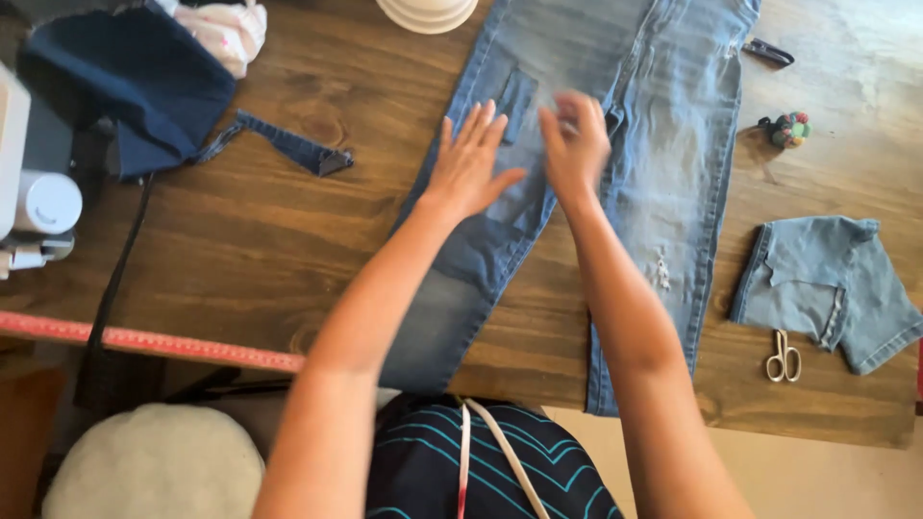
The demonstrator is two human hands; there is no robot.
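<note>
On the brown wooden table (260,240), light blue denim jeans (663,125) are lying flat. Both hands are pressing on them: the left hand (468,163) with fingers spread wide, the right hand (574,144) blurred, fingers loosely open, holding nothing. Small pale-handled scissors (784,358) are lying near a cut denim piece (827,284).

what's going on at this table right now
A person has both hands flat on a pair of light blue jeans spread over a wooden table. The left hand and right hand rest palm down near the upper legs. Small scissors and a cut denim piece lie to the right.
</note>
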